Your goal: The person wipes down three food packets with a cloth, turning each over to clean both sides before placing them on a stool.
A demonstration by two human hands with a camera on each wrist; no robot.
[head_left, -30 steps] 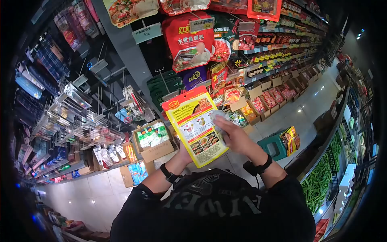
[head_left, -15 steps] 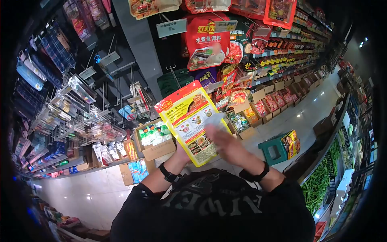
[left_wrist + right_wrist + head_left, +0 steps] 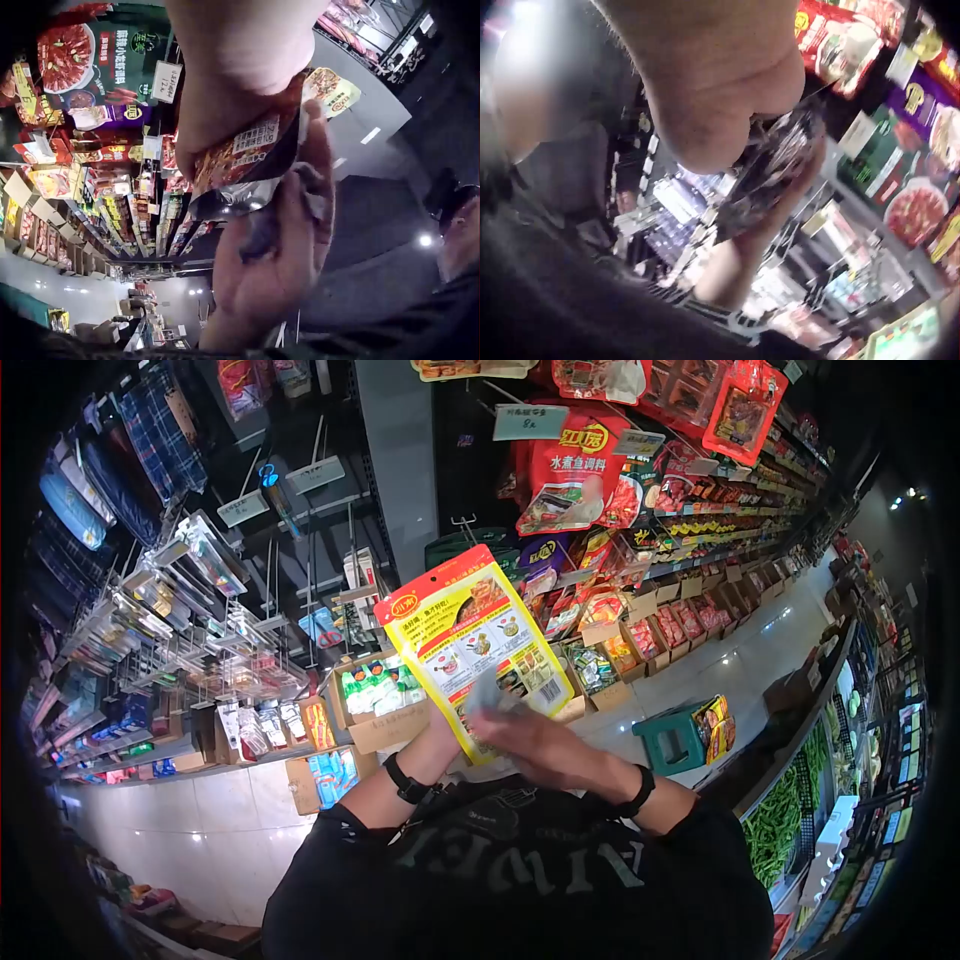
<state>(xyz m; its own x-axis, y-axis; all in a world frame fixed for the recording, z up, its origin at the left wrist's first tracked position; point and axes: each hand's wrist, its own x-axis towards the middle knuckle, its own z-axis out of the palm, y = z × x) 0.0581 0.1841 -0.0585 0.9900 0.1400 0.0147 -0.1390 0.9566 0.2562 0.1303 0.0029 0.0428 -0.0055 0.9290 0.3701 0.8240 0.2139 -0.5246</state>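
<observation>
A flat yellow seasoning packet (image 3: 480, 625) with a red top band is tilted in front of the chest, printed side up. My left hand (image 3: 214, 112) grips it at its lower left edge, mostly hidden behind it in the head view. Across the packet's lower part lies my right hand (image 3: 510, 735), blurred, with a crumpled grey-white cloth-like piece (image 3: 488, 695) in its fingers against the printed face. The left wrist view has the same grey piece (image 3: 262, 232) in the right hand, right by the packet's shiny lower end.
Red seasoning bags (image 3: 570, 475) hang on hooks ahead, beside price tags (image 3: 530, 422). Hooks with small packaged goods (image 3: 200, 600) fill the left. Cardboard boxes (image 3: 395, 730) line the shelf foot. A green stool (image 3: 670, 745) stands on the floor at right, near green vegetables (image 3: 775, 810).
My right hand has slid from the packet's right edge down and left across its lower part, uncovering a barcode. The packet has shifted slightly left, and the shelves have shifted right in view.
</observation>
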